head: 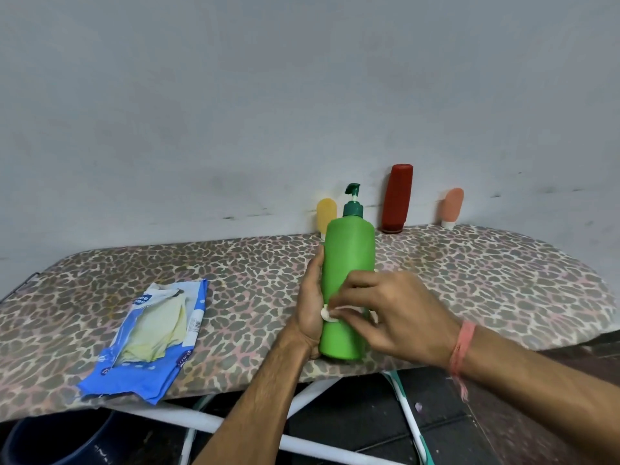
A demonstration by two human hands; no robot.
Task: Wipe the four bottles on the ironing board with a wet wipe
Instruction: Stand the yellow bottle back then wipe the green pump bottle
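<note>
green pump bottle [349,280] upright at board centre, no label readable | left hand [310,307] wraps it from 9 o'clock | right hand [389,313] pinches white wet wipe [330,313] against its front | yellow bottle [326,216], red bottle [397,198], peach bottle [452,207] at 12 to 1 o'clock; blue wipe pack [151,337] at 9 o'clock, print unreadable | ironing board [486,280]

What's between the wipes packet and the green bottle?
In the head view, only the left hand, holding the green bottle; otherwise bare ironing board right of the wipes packet.
</note>
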